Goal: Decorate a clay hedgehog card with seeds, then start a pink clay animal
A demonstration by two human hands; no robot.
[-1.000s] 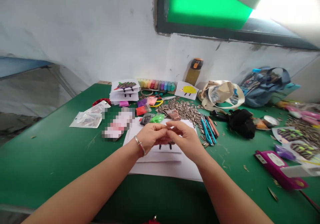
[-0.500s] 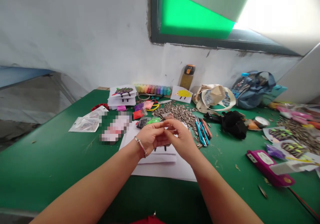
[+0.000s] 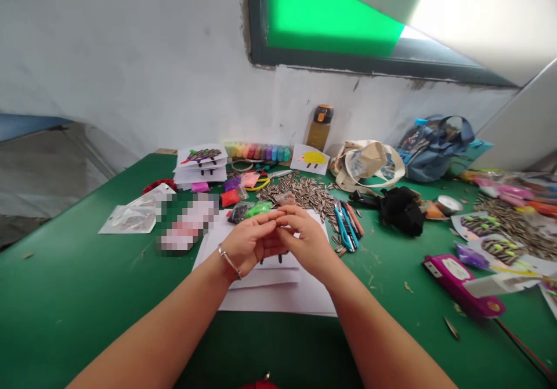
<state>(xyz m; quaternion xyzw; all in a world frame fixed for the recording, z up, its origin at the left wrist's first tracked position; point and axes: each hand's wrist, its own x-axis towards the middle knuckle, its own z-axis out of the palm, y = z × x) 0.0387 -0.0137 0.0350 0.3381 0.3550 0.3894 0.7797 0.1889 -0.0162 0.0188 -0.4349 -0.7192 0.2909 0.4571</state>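
My left hand [image 3: 250, 244], with a silver bracelet at its wrist, is held palm up above white paper sheets [image 3: 270, 299]. My right hand [image 3: 304, 241] meets it, its fingers bent and pressed together at the left fingertips. Anything between the fingers is too small or hidden to make out. Under the hands, black marks show on the upper sheet, mostly covered. Just beyond lie a green clay packet [image 3: 258, 208], a black one [image 3: 239, 211] and a heap of striped seeds [image 3: 304, 192].
Teal cutters [image 3: 346, 229] lie right of the paper, near a black cloth [image 3: 401, 210] and a magenta glue gun [image 3: 463, 284]. A bottle [image 3: 319, 128], finished hedgehog cards [image 3: 200, 157] and bags [image 3: 368, 163] stand at the back. Clear packets [image 3: 130, 218] lie left.
The view has shifted slightly, so the table's contents sit further left. Both hands stay together over the paper, with the fingers moved only a little.
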